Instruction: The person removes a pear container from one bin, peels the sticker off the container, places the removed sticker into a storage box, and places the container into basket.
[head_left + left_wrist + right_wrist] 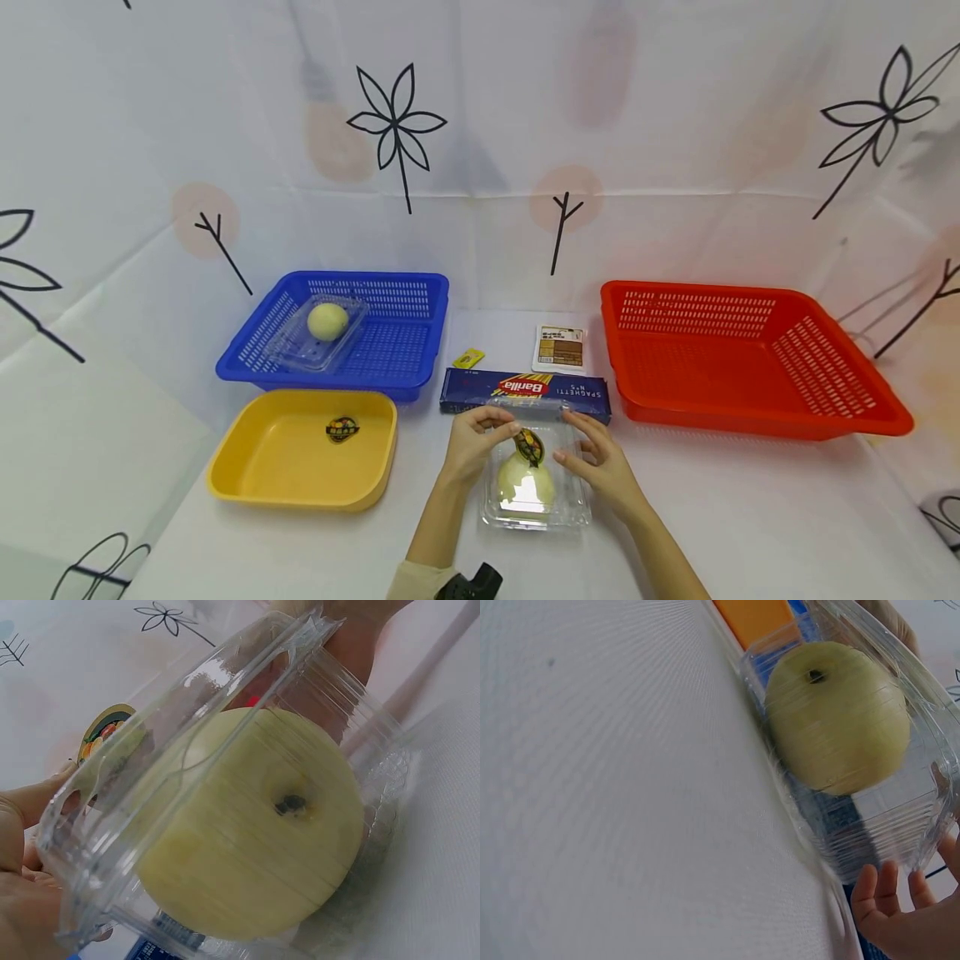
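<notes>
A clear plastic clamshell box (536,521) with a round, pale yellow pear (525,487) inside sits at the front middle of the table. On or just above its lid is a dark oval sticker (529,447) with a fruit print. My left hand (474,442) pinches the sticker at its upper left edge. At the box's right side, my right hand (606,471) grips the rim with thumb and bent fingers. The right wrist view shows those fingertips (887,874) against the ribbed wall. Glare on the lid hides part of the pear.
Behind the box lie a blue spaghetti carton (480,385), a small yellow packet (468,358) and a white-and-brown packet (560,348). A blue basket (397,333) holds another boxed pear (327,322). A yellow tray (285,450) contains another sticker (342,429). A red basket (697,350) stands right.
</notes>
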A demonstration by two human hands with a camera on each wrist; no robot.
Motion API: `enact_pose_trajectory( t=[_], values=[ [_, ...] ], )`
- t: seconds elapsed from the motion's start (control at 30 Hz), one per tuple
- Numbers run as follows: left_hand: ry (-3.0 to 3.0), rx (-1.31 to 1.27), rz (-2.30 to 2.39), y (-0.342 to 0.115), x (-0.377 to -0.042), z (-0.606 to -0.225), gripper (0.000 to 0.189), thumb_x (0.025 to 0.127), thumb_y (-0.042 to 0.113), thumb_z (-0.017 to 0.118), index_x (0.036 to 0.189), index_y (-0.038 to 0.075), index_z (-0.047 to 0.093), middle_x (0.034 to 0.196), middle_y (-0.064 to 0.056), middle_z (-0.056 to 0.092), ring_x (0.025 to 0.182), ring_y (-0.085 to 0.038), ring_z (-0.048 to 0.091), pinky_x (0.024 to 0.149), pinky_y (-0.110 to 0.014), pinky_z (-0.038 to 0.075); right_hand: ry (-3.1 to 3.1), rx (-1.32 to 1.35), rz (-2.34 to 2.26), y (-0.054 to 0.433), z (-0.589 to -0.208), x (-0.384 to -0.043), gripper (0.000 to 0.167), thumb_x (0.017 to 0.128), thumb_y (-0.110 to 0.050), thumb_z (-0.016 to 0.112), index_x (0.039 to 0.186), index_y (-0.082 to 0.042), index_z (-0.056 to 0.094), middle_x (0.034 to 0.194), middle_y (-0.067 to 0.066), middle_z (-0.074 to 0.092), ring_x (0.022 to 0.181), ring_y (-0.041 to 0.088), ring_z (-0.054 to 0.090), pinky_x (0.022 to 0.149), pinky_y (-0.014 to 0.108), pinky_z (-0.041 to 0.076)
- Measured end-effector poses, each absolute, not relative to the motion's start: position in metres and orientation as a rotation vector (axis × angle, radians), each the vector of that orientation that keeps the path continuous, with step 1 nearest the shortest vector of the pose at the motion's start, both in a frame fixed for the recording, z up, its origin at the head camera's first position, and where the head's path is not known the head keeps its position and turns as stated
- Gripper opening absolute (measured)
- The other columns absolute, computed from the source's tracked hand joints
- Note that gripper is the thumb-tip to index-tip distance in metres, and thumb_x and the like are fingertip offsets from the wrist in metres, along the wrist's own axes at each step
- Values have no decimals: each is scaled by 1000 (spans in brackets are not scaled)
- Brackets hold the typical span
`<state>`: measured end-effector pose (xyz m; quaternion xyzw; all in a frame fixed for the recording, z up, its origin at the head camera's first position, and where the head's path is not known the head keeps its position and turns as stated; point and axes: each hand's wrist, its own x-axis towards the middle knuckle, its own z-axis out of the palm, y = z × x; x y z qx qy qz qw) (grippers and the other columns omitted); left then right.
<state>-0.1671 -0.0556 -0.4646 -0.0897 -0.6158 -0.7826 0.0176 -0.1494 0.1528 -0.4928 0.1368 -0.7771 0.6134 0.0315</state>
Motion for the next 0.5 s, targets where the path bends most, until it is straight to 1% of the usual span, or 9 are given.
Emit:
enact_pose_trajectory(
  t=[0.17, 0.2, 0.27, 0.33, 0.4, 0.5],
  values=[
    [-1875, -248, -2484, -57, -165, -464, 21, 76, -13, 65, 90, -26, 55, 70, 6, 65, 67, -6, 61, 65, -17, 50, -2388, 425, 1881, 152, -493, -150, 58, 82, -6, 71, 135, -3, 49, 140, 16, 40, 120, 30, 41, 90, 21, 44],
    [-1862, -239, -2497, -57, -165, -464, 16, 76, -13, 65, 87, -22, 58, 71, 6, 65, 67, -6, 61, 66, -17, 50, -2387, 424, 1881, 152, -493, -150, 58, 81, -6, 71, 135, -3, 49, 140, 16, 40, 120, 30, 41, 90, 21, 44],
    [-1780, -209, -2565, -59, -165, -465, 6, 77, -14, 62, 83, -12, 63, 71, 5, 65, 68, -6, 61, 68, -17, 50, -2387, 419, 1884, 152, -493, -150, 58, 81, -6, 71, 135, -3, 49, 140, 16, 40, 119, 29, 42, 90, 20, 43],
    [-1673, -177, -2640, -60, -165, -465, 19, 79, -17, 59, 79, 1, 66, 72, 5, 65, 69, -5, 61, 70, -17, 50, -2385, 418, 1890, 153, -493, -150, 59, 82, -6, 71, 136, -3, 49, 140, 15, 40, 118, 30, 42, 90, 20, 43],
    [-1570, -152, -2701, -62, -164, -465, 32, 80, -18, 55, 76, 12, 67, 72, 5, 66, 70, -5, 61, 72, -17, 50, -2384, 417, 1893, 153, -493, -150, 59, 82, -6, 71, 136, -3, 49, 140, 16, 39, 118, 32, 43, 90, 21, 43],
    [-1520, -136, -2730, -64, -163, -466, 38, 81, -19, 53, 75, 16, 69, 73, 5, 66, 71, -5, 61, 73, -16, 50, -2385, 415, 1894, 154, -493, -150, 58, 81, -6, 71, 135, -3, 49, 140, 16, 39, 118, 34, 43, 90, 21, 44]
  ],
)
